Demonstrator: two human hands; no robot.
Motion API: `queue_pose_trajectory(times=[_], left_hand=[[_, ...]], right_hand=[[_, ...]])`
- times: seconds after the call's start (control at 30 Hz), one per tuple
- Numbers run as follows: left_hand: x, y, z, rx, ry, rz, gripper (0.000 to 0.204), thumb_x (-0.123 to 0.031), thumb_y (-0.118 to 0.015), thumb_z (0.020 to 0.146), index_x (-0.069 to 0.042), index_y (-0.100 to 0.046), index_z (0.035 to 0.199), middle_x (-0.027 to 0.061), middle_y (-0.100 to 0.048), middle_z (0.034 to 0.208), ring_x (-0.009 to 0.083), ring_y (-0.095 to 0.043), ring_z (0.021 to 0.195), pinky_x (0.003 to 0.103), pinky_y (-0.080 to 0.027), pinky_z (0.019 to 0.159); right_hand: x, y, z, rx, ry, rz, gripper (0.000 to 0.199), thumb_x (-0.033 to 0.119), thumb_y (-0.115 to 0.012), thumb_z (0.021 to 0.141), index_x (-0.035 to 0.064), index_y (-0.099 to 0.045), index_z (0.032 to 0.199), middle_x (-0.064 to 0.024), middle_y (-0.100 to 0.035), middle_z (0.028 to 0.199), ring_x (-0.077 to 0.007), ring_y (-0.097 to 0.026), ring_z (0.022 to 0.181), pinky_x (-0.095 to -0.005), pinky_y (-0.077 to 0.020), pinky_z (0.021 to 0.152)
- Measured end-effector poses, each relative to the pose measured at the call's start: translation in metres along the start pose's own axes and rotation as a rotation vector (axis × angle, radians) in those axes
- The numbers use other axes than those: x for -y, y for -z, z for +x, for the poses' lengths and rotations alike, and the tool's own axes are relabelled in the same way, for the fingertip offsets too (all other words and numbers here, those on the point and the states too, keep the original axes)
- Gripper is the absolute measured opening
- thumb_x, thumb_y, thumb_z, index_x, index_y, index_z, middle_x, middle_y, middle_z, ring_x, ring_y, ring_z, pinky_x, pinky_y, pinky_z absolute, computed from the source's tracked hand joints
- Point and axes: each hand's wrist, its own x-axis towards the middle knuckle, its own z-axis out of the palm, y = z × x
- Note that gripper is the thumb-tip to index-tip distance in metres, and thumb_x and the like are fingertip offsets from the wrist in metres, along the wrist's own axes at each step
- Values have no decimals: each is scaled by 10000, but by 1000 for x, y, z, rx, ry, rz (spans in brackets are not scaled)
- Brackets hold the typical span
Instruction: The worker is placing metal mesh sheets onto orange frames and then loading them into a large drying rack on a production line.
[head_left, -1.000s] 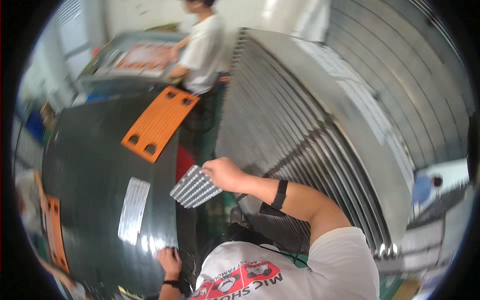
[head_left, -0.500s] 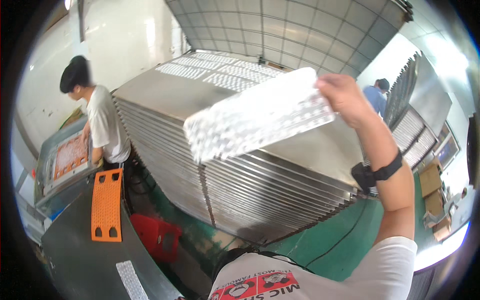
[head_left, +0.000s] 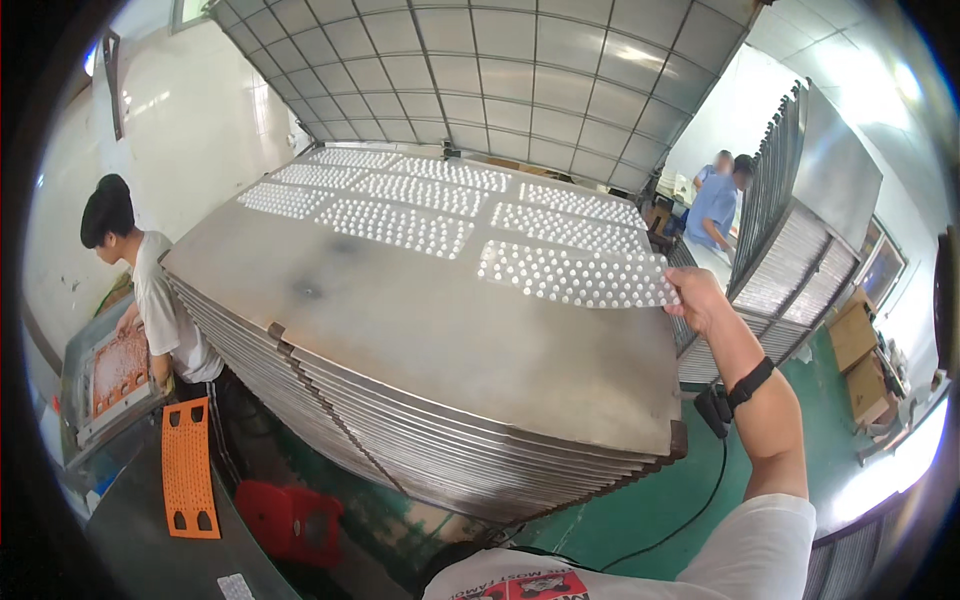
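Observation:
My right hand (head_left: 697,298) pinches the right end of a clear sheet covered in rows of white dots (head_left: 575,272). That sheet lies level at, or just over, the top metal panel (head_left: 400,330) of a tall rack; whether all of it touches cannot be told. Several more dotted sheets (head_left: 396,229) lie flat in rows behind it and to its left. My left hand is out of view.
A large gridded panel (head_left: 480,70) is tilted up behind the rack. At left, a person in a white shirt (head_left: 165,310) works at a framed tray (head_left: 100,375). An orange perforated plate (head_left: 188,465) lies on a dark table; a red stool (head_left: 290,520) stands beside it.
My right hand has lowered the dotted sheet from above the rack to the panel's right side. The view has shifted, showing more of the panel and the laid sheets.

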Motion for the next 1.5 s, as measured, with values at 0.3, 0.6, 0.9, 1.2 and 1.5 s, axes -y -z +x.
queue_pose_trajectory(times=[0.3,0.6,0.9,1.2,1.5], left_hand=[[4,-16,6,35,-83,2,316,-294,-561,807,-23,-594,965,249,-598,933,388,-566,824,439,-460,723],[-1,-33,9,-109,-552,-324,236,-238,-583,760,-25,-579,861,229,-584,884,382,-546,790,455,-430,737],[24,-17,-7,-210,-356,-401,166,-181,-605,713,-27,-564,757,209,-570,835,377,-526,756,472,-399,752],[-8,18,1,-131,-1,-387,170,-196,-638,750,-71,-529,711,101,-499,763,291,-485,764,403,-360,675],[-23,20,-3,-263,480,-229,169,-201,-635,737,-75,-539,677,98,-493,750,282,-483,766,401,-369,698]], right_hand=[[0,-10,7,-80,-8,16,197,145,-514,906,-44,-569,922,-93,-609,755,-174,-597,563,-281,-518,479],[48,15,-148,-23,295,-55,257,214,-515,906,-35,-577,924,-96,-617,754,-139,-593,598,-252,-511,518],[-35,-190,-267,934,536,-555,168,138,-628,842,-5,-633,930,-100,-652,780,-136,-617,629,-250,-491,573],[-216,-470,-299,1806,932,-695,302,118,-559,839,-40,-543,1096,-220,-581,1059,-374,-543,1020,-407,-440,883],[-315,-679,-426,2149,1501,-341,402,27,-486,819,4,-456,1220,-205,-487,1141,-376,-488,1036,-434,-413,898]])
